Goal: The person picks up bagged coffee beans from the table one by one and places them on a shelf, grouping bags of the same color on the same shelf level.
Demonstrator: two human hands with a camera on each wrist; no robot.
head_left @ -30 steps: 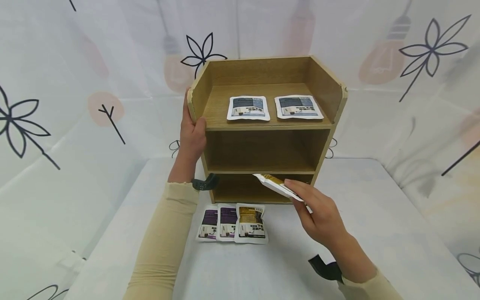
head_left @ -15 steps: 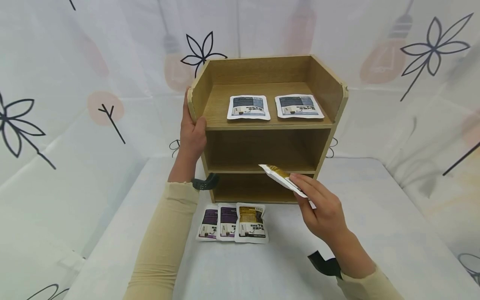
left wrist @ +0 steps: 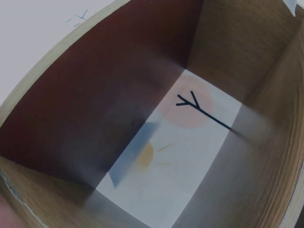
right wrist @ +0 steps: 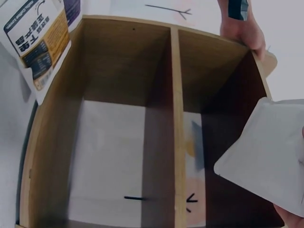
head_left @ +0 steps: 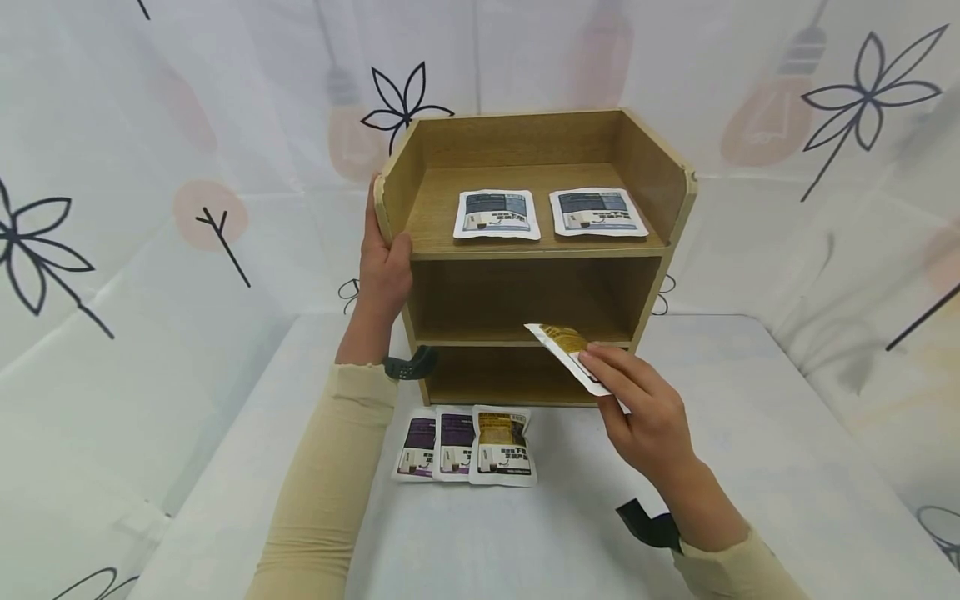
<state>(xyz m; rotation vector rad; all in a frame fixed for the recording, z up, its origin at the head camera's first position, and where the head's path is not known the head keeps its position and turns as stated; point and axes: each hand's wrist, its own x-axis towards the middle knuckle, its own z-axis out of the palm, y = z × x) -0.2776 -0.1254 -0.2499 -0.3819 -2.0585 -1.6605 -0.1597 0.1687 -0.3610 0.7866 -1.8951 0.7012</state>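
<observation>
My left hand [head_left: 385, 275] grips the left side panel of a wooden shelf unit [head_left: 517, 142], thumb on the front edge. With its fingers on top and thumb below, my right hand [head_left: 648, 417] pinches a white pouch with a gold label [head_left: 564, 350]. The pouch is tilted, in front of the middle board in the head view; its plain white back [right wrist: 266, 152] shows in the right wrist view. Two blue-labelled pouches, one left [head_left: 497, 215] and one right [head_left: 597, 213], lie flat on the top shelf.
On the white table [head_left: 480, 550], before the unit's base, overlap a gold-labelled pouch [head_left: 502, 447] and two purple-labelled ones, one in the middle [head_left: 454, 447] and one at left [head_left: 417, 450]. Two compartments sit below the top shelf. A patterned white curtain [head_left: 525, 50] hangs behind.
My right hand has lifted the gold-labelled pouch slightly up and to the right, and more of its label shows. My left hand has stayed on the side panel.
</observation>
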